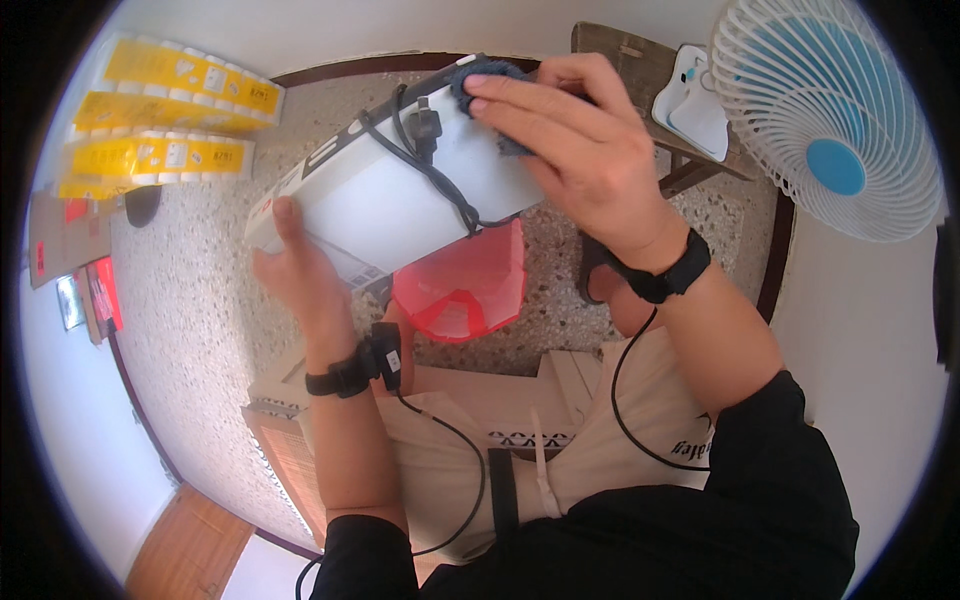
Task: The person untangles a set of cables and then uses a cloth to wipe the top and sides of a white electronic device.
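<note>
A white box-shaped electrical appliance (375,202) is held up at a tilt in front of me. A black power cord (442,187) wraps around it, and the cord's plug (425,131) rests against the white face. My left hand (304,292) grips the lower left end, with the thumb along the near side. In my right hand (592,150) is a dark grey-blue cloth (480,79), pressed to the appliance's upper right end. The far side of the appliance is hidden.
Below the appliance is a red plastic container (469,289), partly hidden. A wooden bench (622,56) and a white-and-blue fan (832,127) stand at right. Yellow-wrapped roll packs (165,112) and a cardboard box (71,232) are at left. I sit on a patterned box (281,442).
</note>
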Motion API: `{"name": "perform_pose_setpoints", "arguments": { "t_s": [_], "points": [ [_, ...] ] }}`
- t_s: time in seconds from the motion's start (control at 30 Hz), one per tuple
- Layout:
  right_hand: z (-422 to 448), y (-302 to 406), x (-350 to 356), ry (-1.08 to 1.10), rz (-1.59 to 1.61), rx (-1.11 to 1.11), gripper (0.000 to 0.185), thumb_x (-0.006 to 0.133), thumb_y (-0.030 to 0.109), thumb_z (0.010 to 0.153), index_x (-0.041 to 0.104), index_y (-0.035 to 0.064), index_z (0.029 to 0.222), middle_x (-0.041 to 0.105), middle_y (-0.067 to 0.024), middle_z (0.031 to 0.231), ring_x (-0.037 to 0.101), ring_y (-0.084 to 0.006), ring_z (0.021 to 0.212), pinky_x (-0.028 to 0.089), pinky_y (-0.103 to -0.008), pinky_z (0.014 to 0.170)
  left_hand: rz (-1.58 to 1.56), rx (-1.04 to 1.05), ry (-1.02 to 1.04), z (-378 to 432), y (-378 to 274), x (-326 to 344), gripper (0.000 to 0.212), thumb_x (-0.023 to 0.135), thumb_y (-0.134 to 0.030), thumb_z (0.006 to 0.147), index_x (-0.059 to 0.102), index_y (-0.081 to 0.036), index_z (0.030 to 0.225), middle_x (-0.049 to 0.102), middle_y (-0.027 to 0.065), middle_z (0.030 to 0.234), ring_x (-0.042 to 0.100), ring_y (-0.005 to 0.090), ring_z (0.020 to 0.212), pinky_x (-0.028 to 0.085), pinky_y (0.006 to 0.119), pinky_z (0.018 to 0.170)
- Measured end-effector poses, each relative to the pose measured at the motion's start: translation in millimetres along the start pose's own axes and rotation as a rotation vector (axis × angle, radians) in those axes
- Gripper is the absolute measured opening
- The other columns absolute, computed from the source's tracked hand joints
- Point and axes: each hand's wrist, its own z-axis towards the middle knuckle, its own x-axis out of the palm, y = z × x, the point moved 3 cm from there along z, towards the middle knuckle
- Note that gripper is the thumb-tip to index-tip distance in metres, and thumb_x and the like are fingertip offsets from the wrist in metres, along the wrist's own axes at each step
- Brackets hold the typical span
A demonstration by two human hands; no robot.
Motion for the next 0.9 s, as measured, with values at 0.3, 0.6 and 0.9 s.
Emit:
{"name": "perform_pose_setpoints", "arguments": {
  "t_s": [0.3, 0.6, 0.9],
  "points": [
    [5, -3, 3, 0.052, 0.230, 0.067, 0.042, 0.069, -0.009, 0.065, 0.070, 0.0059, 0.104, 0.071, -0.0057, 0.114, 0.060, -0.0303, 0.095, 0.053, -0.0367, 0.085, 0.111, 0.280, -0.081, -4, -16, -19, 0.050, 0.077, -0.025, 0.085, 0.060, 0.012, 0.114, 0.068, 0.0156, 0.104, 0.066, 0.0199, 0.092, 0.054, 0.032, 0.081],
    [0, -12, 5, 0.026, 0.119, 0.156, 0.042, 0.070, -0.008, 0.064, 0.070, 0.0063, 0.104, 0.072, -0.0054, 0.103, 0.060, -0.0293, 0.094, 0.053, -0.0365, 0.082, 0.008, 0.504, 0.018, -3, -13, -31, 0.062, 0.089, -0.029, 0.074, 0.059, 0.009, 0.113, 0.067, 0.0115, 0.103, 0.066, 0.0191, 0.093, 0.055, 0.032, 0.082],
    [-8, -10, 12, 0.213, 0.131, 0.233, 0.041, 0.077, -0.001, 0.065, 0.070, 0.0066, 0.104, 0.069, -0.0081, 0.094, 0.060, -0.0280, 0.091, 0.054, -0.0365, 0.077, 0.191, 0.564, 0.143, -17, -27, -22, 0.056, 0.090, -0.018, 0.073, 0.058, 0.006, 0.112, 0.067, 0.0102, 0.100, 0.064, 0.0167, 0.089, 0.055, 0.031, 0.081]
  ]
}}
